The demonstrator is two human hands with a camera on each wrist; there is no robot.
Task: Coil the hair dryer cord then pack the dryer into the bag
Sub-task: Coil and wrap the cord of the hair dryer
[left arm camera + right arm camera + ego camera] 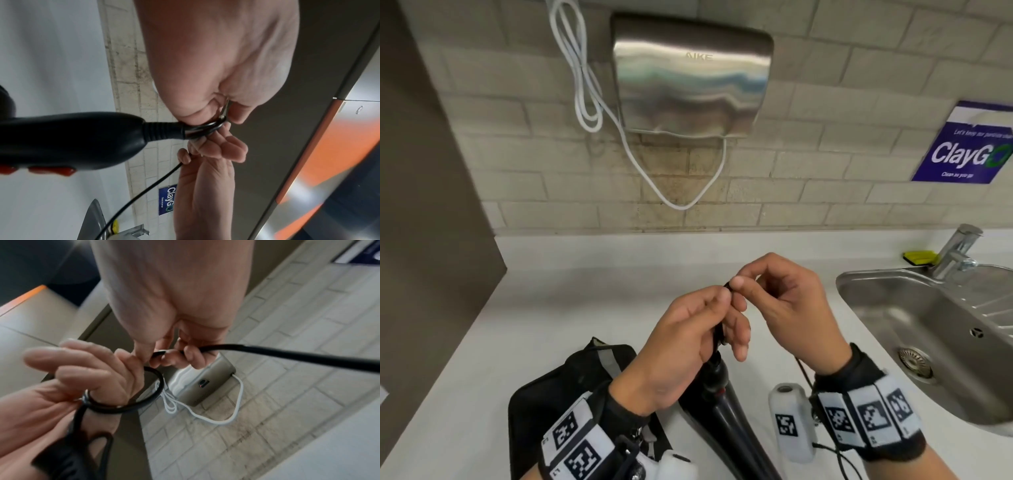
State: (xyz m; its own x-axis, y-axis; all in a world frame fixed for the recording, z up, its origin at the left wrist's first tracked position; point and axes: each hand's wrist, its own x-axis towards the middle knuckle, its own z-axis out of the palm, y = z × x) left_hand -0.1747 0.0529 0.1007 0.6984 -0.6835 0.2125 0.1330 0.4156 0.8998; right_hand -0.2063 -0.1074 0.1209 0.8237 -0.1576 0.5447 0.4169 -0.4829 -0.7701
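Note:
A black hair dryer (pixel 726 411) with red buttons hangs handle-up over the counter; its handle (pixel 72 138) fills the left wrist view. My left hand (pixel 722 303) pinches a small loop of the black cord (pixel 205 128) just past the strain relief. Touching it, my right hand (pixel 741 279) pinches the same cord (pixel 267 352) between thumb and fingers, and the cord runs away from it to the right. The loop (pixel 144 399) curves round my left fingers (pixel 82 369). The black bag (pixel 544 404) lies on the counter under my left wrist.
A steel sink (pixel 859 277) with a faucet (pixel 955 253) and a yellow sponge (pixel 919 257) is at the right. A white marked device (pixel 791 421) stands by my right wrist. On the wall hang a steel hand dryer (pixel 688 75), its white cable (pixel 582 85) and a blue sign (pixel 965 147).

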